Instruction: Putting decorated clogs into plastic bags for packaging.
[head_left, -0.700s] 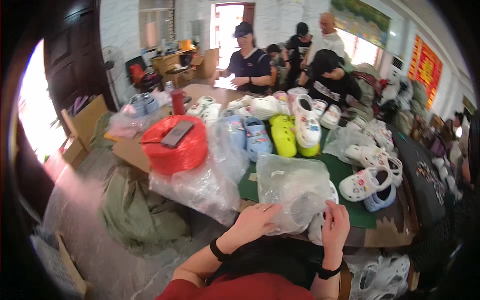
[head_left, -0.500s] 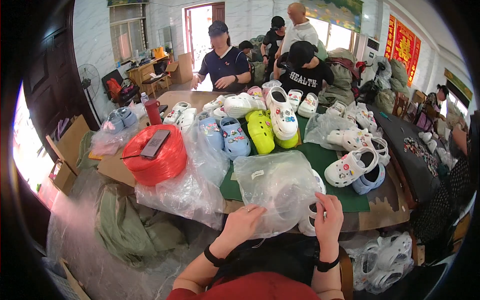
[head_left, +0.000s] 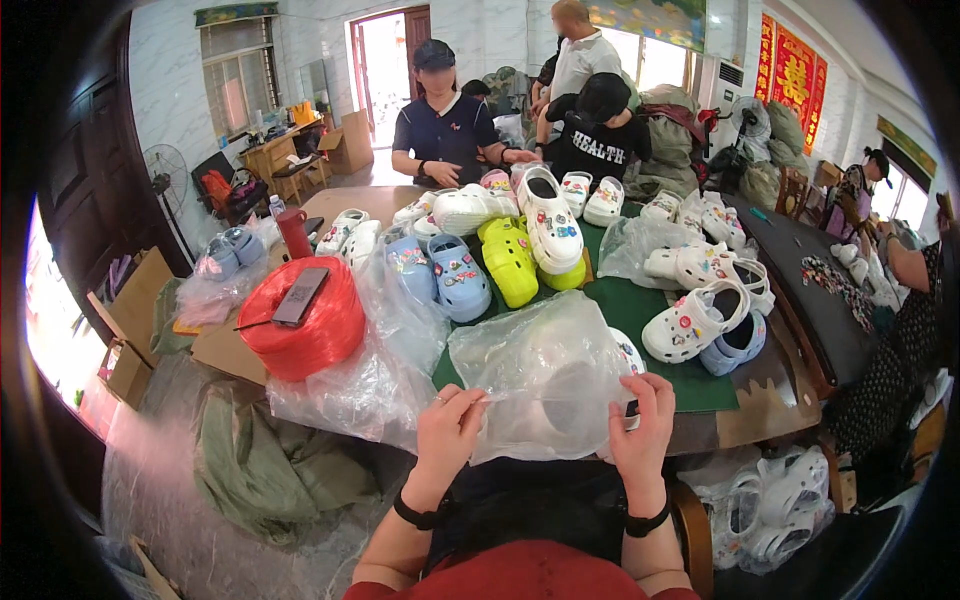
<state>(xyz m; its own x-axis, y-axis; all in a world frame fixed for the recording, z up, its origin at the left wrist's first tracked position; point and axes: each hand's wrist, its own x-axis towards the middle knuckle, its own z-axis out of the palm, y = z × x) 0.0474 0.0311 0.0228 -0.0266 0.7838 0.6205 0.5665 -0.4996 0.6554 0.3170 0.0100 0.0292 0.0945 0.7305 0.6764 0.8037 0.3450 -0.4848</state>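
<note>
A clear plastic bag [head_left: 545,350] stretches between my hands above the near edge of the table. My left hand [head_left: 450,425] is closed on its left side, the fingertips pinched together. At the opposite side my right hand [head_left: 642,420] pinches the plastic too. Behind and under the bag, beside my right fingers, a white clog [head_left: 627,352] shows in part; the film and my hand cover the rest. Beyond the bag sit a lime-green clog [head_left: 508,265], a blue clog [head_left: 461,280] and a white clog with charms [head_left: 552,225].
A red twine roll [head_left: 300,340] with a phone [head_left: 300,296] on it stands at left. Charm-covered white clogs [head_left: 690,325] and a blue clog [head_left: 735,345] lie right on a green mat [head_left: 710,395]. Bagged white clogs [head_left: 770,510] are below the table. Co-workers [head_left: 440,130] stand across it.
My left hand has moved left and slightly up, drawing the bag wider and tauter. My right hand has shifted slightly left. The co-worker opposite has brought a hand toward the neighbouring person.
</note>
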